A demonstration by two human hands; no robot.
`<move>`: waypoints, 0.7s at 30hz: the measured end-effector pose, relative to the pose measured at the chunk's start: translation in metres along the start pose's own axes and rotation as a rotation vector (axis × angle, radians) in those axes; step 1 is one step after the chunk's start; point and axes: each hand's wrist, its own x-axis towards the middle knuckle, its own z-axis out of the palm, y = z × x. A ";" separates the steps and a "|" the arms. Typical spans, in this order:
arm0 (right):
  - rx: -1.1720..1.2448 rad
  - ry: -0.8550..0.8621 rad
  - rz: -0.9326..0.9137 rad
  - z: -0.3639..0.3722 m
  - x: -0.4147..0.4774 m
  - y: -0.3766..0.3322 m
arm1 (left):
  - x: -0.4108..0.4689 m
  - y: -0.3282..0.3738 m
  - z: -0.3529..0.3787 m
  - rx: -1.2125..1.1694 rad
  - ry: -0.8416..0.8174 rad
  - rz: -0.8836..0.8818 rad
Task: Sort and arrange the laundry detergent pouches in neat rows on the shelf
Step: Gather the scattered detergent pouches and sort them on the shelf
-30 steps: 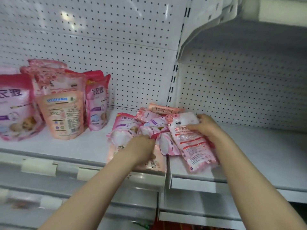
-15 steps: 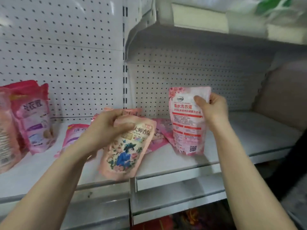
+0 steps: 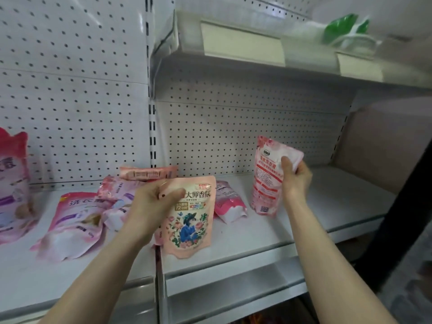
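Note:
My left hand (image 3: 154, 202) grips the top of a peach pouch with a blue figure and roses (image 3: 190, 220), held upright just above the white shelf (image 3: 268, 232). My right hand (image 3: 295, 177) holds the upper edge of a pink and white pouch with red bands (image 3: 266, 183), standing on the shelf further right. Behind my left hand lie several pink pouches in a loose heap: a large flat one (image 3: 74, 220), one (image 3: 228, 202) between my hands, and one (image 3: 147, 173) against the back wall.
A tall pink pouch (image 3: 11, 183) stands at the far left edge. White pegboard (image 3: 233, 136) backs the shelf. An upper shelf (image 3: 280, 66) with price-tag holders overhangs the right bay. A brown cardboard box (image 3: 385, 146) sits at the far right, next to a dark post (image 3: 402, 202).
Both hands lifted a pouch each out of the heap. The right one has carried its pouch to the right and stood it on the shelf. The view has panned right.

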 end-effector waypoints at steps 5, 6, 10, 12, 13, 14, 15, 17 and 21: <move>-0.358 0.108 -0.312 -0.009 -0.010 -0.004 | 0.006 -0.001 0.013 0.009 -0.023 0.025; -0.425 0.148 -0.457 -0.011 -0.021 -0.007 | 0.007 -0.001 0.017 -0.001 -0.033 0.026; -0.325 -0.281 -0.510 -0.006 -0.075 -0.006 | 0.012 0.000 0.038 -0.044 -0.096 0.021; -0.210 -0.589 -0.279 0.000 -0.089 0.002 | 0.015 0.000 0.049 -0.058 -0.140 0.031; -0.136 -0.634 -0.193 0.000 -0.091 0.007 | 0.016 -0.001 0.054 -0.058 -0.154 0.039; -0.078 -0.616 -0.136 -0.002 -0.090 0.009 | 0.018 -0.003 0.058 -0.055 -0.163 0.052; -0.059 -0.550 -0.113 -0.007 -0.089 0.010 | 0.020 -0.005 0.061 -0.043 -0.168 0.071; -0.070 -0.394 -0.102 -0.019 -0.081 0.011 | 0.027 -0.011 0.063 0.058 -0.168 0.148; -0.175 -0.125 -0.175 -0.040 -0.062 0.009 | 0.052 -0.029 0.063 0.460 -0.200 0.255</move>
